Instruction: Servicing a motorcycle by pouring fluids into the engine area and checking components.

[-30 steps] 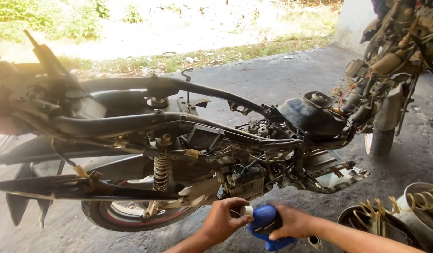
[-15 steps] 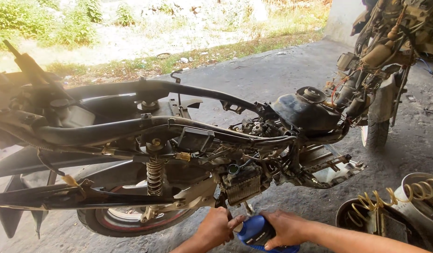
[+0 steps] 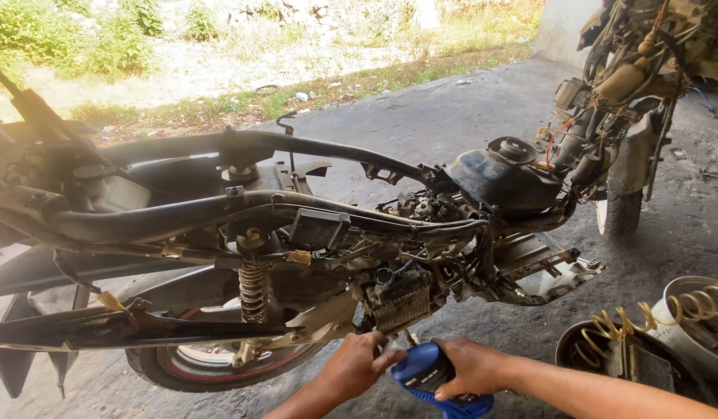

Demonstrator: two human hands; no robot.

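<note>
A stripped motorcycle with bare black frame tubes stands across the view, its engine exposed at the middle. Just below the engine, my right hand grips a blue plastic bottle, tilted with its top toward the left. My left hand is closed at the bottle's top end, fingers at the neck; the cap itself is hidden by them. Both hands are low in the view, close to the engine's underside.
The rear wheel with a red rim and a shock spring sit left of my hands. A black fuel tank and front wheel are at right. Buckets with a yellow coiled hose stand at bottom right on the concrete floor.
The view has shifted down and left a little. Both hands with the blue bottle have stayed under the engine; the left hand's fingers have closed tighter at the bottle's top.
</note>
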